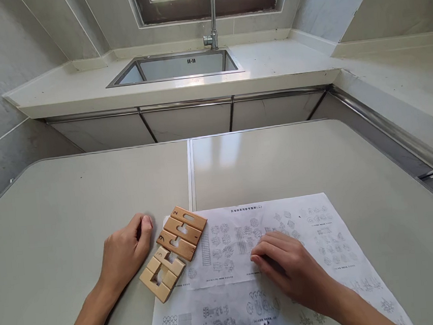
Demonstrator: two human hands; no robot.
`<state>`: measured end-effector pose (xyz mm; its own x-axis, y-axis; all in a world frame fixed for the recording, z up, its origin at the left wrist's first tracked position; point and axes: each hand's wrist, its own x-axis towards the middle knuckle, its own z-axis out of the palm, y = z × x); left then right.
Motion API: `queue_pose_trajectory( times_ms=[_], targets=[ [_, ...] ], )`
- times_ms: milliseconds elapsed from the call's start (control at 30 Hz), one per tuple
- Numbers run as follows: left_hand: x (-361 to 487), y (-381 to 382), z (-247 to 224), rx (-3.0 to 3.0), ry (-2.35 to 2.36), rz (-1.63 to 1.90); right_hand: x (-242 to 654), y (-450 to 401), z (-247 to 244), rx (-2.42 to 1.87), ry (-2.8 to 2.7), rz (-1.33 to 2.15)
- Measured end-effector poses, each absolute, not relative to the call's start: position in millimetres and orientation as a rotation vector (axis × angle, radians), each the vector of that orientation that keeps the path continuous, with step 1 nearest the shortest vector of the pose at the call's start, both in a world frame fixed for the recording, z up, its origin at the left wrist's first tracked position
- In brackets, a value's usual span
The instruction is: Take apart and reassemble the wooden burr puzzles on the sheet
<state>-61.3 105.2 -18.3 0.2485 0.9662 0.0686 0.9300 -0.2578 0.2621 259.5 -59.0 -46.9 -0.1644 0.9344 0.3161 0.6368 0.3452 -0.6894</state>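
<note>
My left hand (127,250) rests on the table in a loose fist, just left of the wooden pieces, with nothing seen in it. Several notched wooden puzzle pieces lie flat, side by side in a slanted row. The darker brown pieces (191,218) are at the upper end, some bearing numerals; paler pieces (162,291) form the lower end. They overlap the left edge of a printed instruction sheet (288,273), covered in small line diagrams. Curled fingers of my right hand (288,268) lie on the sheet's middle, apart from the pieces, and appear to hold nothing.
The pale table (89,195) has a seam (190,170) running away from me. Beyond it stands a white counter (279,57) with a metal sink (185,77) and a tap (212,37) beneath a window (209,10). A side counter (411,77) runs along the right.
</note>
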Motion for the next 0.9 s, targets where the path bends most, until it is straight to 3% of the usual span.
queue_pose_trajectory(
  times_ms=[367, 533, 900],
  targets=[
    [-65.9, 107.0, 2.4, 2.449, 1.453, 0.478, 259.8, -59.4, -46.6, -1.370, -1.877, 0.566],
    [-52.3, 118.8, 28.1, 2.648, 1.096, 0.095, 260.9, -59.5, -46.0, -1.371, -1.879, 0.581],
    [-24.0, 146.7, 46.3, 2.697, 0.934, -0.429, 262.3, -57.2, -48.8, -1.352, -1.873, 0.548]
  ],
)
